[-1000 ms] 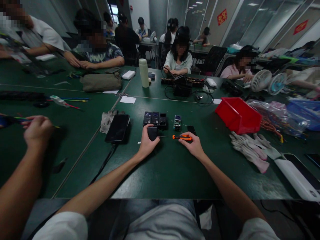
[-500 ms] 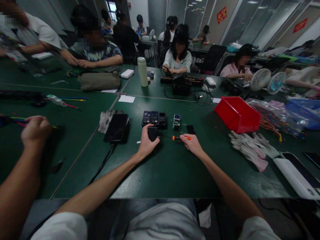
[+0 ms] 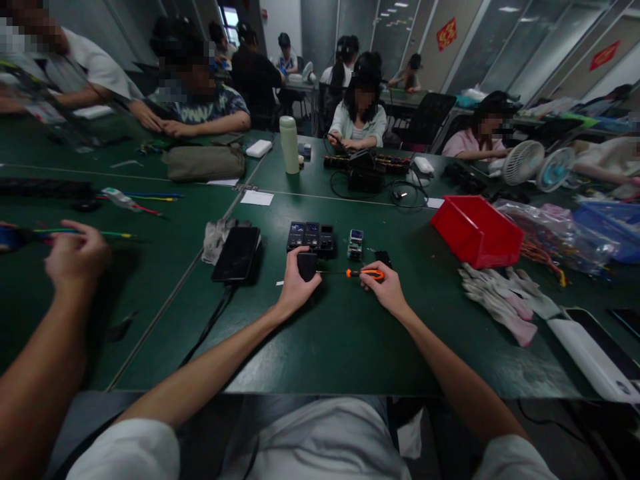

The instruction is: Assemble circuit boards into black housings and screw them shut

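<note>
My left hand (image 3: 295, 283) is closed around a small black box-shaped device (image 3: 307, 267) above the green table. An orange-and-black screwdriver (image 3: 371, 273) is gripped in my right hand (image 3: 385, 287), its shaft pointing left with the tip at the device's right side. Just behind my left hand stands a row of black devices with small screens (image 3: 311, 237). A small opened module with a screen and bare circuitry (image 3: 355, 245) lies right of that row. Beyond my right hand's fingers is a flat black piece (image 3: 383, 259), partly hidden by the hand.
A phone-like black tablet (image 3: 237, 255) with a cable rests on grey gloves (image 3: 214, 240) at left. To the right are a red bin (image 3: 475, 233), work gloves (image 3: 500, 300) and a white case (image 3: 590, 357). A co-worker's hand (image 3: 77, 257) holds wires at far left.
The screwdriver and both my hands keep nearly the same place. The co-worker's hand at left has shifted and its fingers have opened somewhat. The view has moved slightly.
</note>
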`<control>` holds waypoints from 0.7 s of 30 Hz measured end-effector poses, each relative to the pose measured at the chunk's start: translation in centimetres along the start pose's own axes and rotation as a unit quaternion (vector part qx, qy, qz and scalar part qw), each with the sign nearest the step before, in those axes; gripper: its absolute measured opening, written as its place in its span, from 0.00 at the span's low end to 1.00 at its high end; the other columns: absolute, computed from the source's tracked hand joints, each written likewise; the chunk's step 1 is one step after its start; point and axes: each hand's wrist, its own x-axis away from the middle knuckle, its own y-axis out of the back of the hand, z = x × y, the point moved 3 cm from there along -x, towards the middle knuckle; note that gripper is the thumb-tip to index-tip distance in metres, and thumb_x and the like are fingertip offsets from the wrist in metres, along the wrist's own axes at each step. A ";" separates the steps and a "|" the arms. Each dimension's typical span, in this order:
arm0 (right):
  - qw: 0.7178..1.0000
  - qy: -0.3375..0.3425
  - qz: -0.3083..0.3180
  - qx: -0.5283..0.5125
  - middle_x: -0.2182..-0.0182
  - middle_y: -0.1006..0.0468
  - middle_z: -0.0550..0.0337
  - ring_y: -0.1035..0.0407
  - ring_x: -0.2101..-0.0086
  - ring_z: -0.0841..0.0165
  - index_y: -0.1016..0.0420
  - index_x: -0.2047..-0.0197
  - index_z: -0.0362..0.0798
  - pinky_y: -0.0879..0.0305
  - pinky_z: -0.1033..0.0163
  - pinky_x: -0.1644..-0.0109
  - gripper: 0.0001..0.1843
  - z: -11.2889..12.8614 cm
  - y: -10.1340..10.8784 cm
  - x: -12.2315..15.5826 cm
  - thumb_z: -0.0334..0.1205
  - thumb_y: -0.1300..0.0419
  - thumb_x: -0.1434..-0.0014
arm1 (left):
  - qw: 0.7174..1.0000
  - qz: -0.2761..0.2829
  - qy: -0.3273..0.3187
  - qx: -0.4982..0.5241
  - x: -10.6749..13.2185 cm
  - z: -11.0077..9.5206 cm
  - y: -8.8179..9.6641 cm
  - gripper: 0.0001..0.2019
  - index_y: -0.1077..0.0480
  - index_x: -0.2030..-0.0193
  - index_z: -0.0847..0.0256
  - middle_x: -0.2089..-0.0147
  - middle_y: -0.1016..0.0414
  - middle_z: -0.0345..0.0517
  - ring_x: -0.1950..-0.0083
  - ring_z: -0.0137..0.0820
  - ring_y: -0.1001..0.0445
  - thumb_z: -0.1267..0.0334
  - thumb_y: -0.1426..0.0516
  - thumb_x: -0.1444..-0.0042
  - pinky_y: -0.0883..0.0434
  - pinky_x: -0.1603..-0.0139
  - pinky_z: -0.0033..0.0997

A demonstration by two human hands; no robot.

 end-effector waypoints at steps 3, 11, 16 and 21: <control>0.999 -0.028 0.001 -0.028 0.78 0.29 0.63 0.34 0.79 0.72 0.30 0.63 0.46 0.36 0.67 0.75 0.15 -0.4 -0.3 0.1 0.51 0.39 0.44 | 1.000 -0.001 0.007 0.004 0.0 -0.1 0.0 0.27 0.42 0.44 0.57 0.48 0.37 0.47 0.48 0.36 0.34 0.69 0.41 0.53 0.36 0.44 0.39; 0.995 -0.081 0.041 -0.045 0.87 0.34 0.69 0.42 0.87 0.76 0.32 0.68 0.47 0.48 0.71 0.83 0.17 -1.1 -0.5 0.0 0.54 0.43 0.41 | 1.000 -0.005 0.004 -0.003 0.1 -0.1 0.1 0.27 0.42 0.44 0.58 0.48 0.38 0.47 0.48 0.35 0.34 0.69 0.41 0.52 0.35 0.45 0.38; 0.995 -0.068 0.044 -0.058 0.86 0.35 0.69 0.43 0.85 0.76 0.32 0.67 0.47 0.47 0.71 0.82 0.17 -1.2 -0.6 -0.2 0.53 0.45 0.39 | 1.000 -0.001 0.009 -0.003 0.1 0.0 0.2 0.27 0.42 0.44 0.57 0.48 0.37 0.47 0.47 0.36 0.34 0.68 0.41 0.51 0.35 0.44 0.38; 0.997 -0.054 0.037 -0.037 0.83 0.36 0.68 0.42 0.82 0.76 0.30 0.66 0.47 0.45 0.71 0.81 0.15 -1.0 -0.6 -0.1 0.51 0.41 0.42 | 1.000 -0.001 -0.013 0.011 0.0 -0.1 0.1 0.28 0.44 0.42 0.58 0.45 0.38 0.49 0.42 0.37 0.36 0.68 0.41 0.50 0.39 0.39 0.40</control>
